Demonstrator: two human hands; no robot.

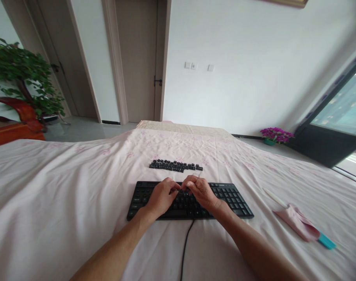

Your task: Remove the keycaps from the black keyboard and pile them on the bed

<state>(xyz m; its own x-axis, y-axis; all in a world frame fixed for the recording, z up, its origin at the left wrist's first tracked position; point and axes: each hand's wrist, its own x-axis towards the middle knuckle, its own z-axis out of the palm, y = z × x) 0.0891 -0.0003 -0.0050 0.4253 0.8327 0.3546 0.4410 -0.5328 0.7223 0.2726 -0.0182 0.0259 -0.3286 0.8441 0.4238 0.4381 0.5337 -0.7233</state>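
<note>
A black keyboard (236, 201) lies on a pale pink flowered cloth. Both of my hands are over its middle, their fingertips close together. My left hand (163, 195) is closed, with thumb and forefinger pinched near the keys. My right hand (200, 192) is curled shut beside it, and whatever sits between its fingers is hidden. A thin wire loop (196, 174) shows just past the right knuckles; whether that hand holds it I cannot tell. Beyond the keyboard, several loose black keycaps (172, 166) are laid out in rows.
A black cable (185, 249) runs from the keyboard's near edge towards me. To the right lies a brush with a pink cloth cover (301, 224) and a blue end. Beyond the cloth-covered surface (86, 187) are doors, a plant, a wooden armrest and purple flowers.
</note>
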